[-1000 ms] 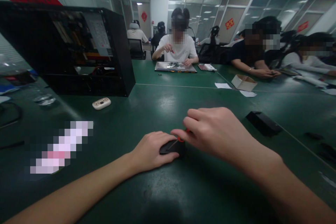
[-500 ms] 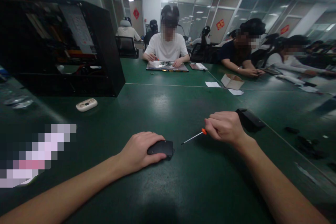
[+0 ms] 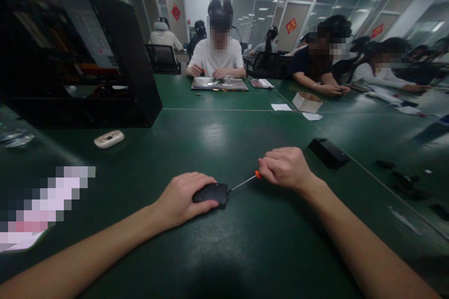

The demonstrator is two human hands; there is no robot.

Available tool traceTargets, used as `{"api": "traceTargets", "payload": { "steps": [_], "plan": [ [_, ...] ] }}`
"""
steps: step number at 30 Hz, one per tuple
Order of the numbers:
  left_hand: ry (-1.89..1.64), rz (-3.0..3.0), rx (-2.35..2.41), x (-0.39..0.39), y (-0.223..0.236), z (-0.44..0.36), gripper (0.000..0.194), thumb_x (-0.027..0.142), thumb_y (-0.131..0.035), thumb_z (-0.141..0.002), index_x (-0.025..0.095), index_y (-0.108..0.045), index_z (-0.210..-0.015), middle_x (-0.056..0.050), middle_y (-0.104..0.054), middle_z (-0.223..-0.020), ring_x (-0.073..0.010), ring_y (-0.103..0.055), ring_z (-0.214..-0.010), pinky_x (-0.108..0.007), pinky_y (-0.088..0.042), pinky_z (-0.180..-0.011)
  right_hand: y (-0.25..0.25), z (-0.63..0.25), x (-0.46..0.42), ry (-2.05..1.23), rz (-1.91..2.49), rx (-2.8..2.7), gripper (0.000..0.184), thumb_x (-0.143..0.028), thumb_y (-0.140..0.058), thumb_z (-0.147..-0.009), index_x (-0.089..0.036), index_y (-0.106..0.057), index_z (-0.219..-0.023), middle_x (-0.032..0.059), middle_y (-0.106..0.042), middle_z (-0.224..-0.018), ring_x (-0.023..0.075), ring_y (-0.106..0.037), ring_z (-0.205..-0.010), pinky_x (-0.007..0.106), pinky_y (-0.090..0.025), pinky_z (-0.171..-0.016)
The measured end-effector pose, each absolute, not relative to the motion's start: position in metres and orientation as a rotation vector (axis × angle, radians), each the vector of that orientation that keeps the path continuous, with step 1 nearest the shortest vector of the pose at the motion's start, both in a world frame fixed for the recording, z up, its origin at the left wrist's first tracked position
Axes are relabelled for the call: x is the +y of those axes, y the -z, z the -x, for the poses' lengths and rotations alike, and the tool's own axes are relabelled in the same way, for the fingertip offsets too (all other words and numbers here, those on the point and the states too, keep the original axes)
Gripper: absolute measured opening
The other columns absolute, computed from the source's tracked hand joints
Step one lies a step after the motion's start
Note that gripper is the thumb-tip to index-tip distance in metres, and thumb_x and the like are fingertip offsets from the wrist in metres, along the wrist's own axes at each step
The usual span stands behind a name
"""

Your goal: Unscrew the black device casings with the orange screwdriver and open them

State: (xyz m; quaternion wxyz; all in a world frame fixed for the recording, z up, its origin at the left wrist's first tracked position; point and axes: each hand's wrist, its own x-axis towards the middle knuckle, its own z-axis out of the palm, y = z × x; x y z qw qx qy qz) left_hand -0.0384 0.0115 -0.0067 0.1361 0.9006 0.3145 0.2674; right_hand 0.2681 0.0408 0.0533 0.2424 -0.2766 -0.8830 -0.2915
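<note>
My left hand [image 3: 187, 195] is closed around a small black box-like case [image 3: 214, 193] that rests on the green table, thumb along its near side and fingers over the far side. Small light dots mark its top face; its exact kind I cannot make out. In my right hand [image 3: 286, 167] is a screwdriver [image 3: 242, 183], its orange collar showing by the fist and most of the handle hidden in the palm. The thin metal shaft slants down to the left, and its tip is at the right end of the case.
A black computer tower [image 3: 140, 70] stands open-sided at the left, with a pale earbud case [image 3: 109, 139] before it. Another black box [image 3: 329, 153] lies beyond my right hand. Across the green table [image 3: 210, 138], a person works over a flat panel [image 3: 219, 84] near a small carton [image 3: 307, 102].
My right hand has moved left with the screwdriver, bringing its tip from short of the case to its right end. My left hand keeps its hold. The whole view has shifted slightly.
</note>
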Motion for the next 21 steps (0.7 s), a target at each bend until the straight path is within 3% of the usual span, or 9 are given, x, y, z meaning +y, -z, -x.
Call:
{"api": "traceTargets", "payload": {
  "steps": [12, 17, 21],
  "plan": [
    [-0.753, -2.615, 0.926, 0.011, 0.006, 0.038, 0.04, 0.051, -0.059, -0.095, 0.018, -0.064, -0.117, -0.01, -0.073, -0.111, -0.0266, -0.069, -0.099, -0.041, -0.054, -0.087, -0.048, -0.269, 0.041, 0.723, 0.928, -2.471, 0.05, -0.026, -0.043, -0.097, -0.018, -0.058, -0.05, -0.0009, -0.053, -0.048, 0.0092, -0.041, -0.045, 0.029, -0.025, -0.051],
    [-0.701, -2.663, 0.935, 0.01, 0.004, 0.038, 0.039, 0.049, -0.056, -0.097, 0.017, -0.062, -0.12, -0.011, -0.073, -0.113, -0.027, -0.068, -0.1, -0.042, -0.054, -0.086, -0.04, -0.264, 0.046, 0.528, 1.164, -2.554, 0.052, -0.034, -0.037, -0.103, -0.017, -0.066, -0.063, 0.0029, -0.064, -0.061, 0.0116, -0.051, -0.055, 0.029, -0.021, -0.052],
    [-0.704, -2.68, 0.943, 0.01, 0.002, 0.039, 0.038, 0.047, -0.055, -0.098, 0.016, -0.062, -0.119, -0.011, -0.073, -0.109, -0.0267, -0.069, -0.096, -0.041, -0.054, -0.084, -0.036, -0.258, 0.045, 0.642, 1.21, -2.479, 0.05, -0.034, -0.038, -0.104, -0.016, -0.066, -0.067, 0.0048, -0.066, -0.066, 0.0135, -0.052, -0.061, 0.029, -0.022, -0.052]
  ]
}}
